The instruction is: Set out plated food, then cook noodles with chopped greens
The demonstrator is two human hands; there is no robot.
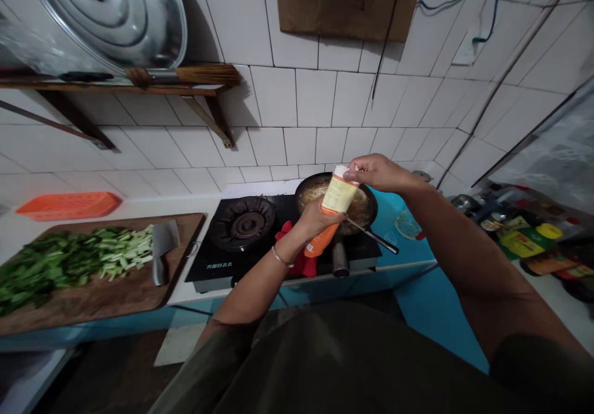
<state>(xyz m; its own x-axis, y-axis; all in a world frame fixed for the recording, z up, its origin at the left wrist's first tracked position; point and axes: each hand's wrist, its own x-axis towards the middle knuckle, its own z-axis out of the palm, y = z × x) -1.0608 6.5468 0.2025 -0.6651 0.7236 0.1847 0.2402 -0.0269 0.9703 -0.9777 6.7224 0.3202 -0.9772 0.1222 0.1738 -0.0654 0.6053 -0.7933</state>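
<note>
My left hand (318,221) is wrapped round an orange and cream bottle (340,194) with a white top, held tilted in front of the wok. At the bottle's top, my right hand (374,172) has its fingers closed on the white cap end; whether the cap is loose I cannot tell. Behind the bottle, a dark wok (304,185) stands on the right burner with brownish liquid and pale strands in it. A spatula (378,239) with a black handle leans out over the wok's near rim. Red cloth (306,267) shows below my left wrist, partly hidden.
On the left, a wooden cutting board (134,299) bears chopped greens (60,259) and a cleaver (162,247). Beside it is the bare left burner (248,223). An orange basket (69,205) sits behind. A glass bowl (407,223) and several bottles (533,241) are on the right.
</note>
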